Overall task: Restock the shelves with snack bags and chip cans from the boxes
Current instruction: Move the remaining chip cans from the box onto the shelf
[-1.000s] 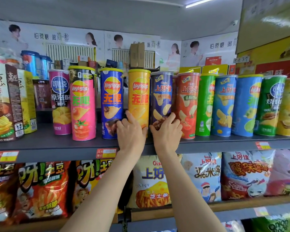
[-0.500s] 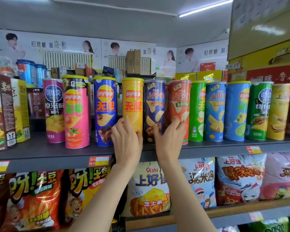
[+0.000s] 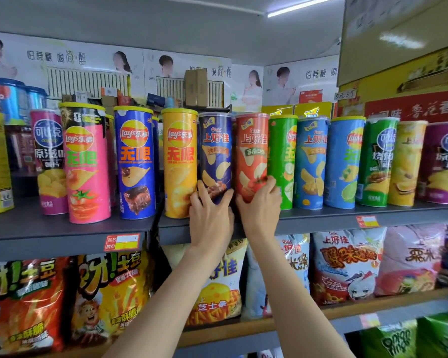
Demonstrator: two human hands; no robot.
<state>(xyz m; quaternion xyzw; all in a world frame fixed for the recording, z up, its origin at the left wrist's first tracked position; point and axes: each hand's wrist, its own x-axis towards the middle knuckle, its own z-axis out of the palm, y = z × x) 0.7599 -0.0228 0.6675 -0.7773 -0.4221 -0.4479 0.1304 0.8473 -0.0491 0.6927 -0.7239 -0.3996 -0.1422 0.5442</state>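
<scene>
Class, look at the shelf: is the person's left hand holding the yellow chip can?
No, the left hand grips the dark blue can; the yellow can stands beside it.

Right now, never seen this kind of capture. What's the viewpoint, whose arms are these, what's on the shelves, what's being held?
There is no robot here. A person wears a wide-angle camera on the head, so the one picture looks forward and down along their own bare arms.

The left hand grips the base of the dark blue chip can. The right hand grips the base of the red chip can beside it. Both cans stand upright on the grey upper shelf, in a row with others, such as the yellow chip can to the left and a green chip can to the right.

The shelf below holds snack bags. No boxes are in view.
</scene>
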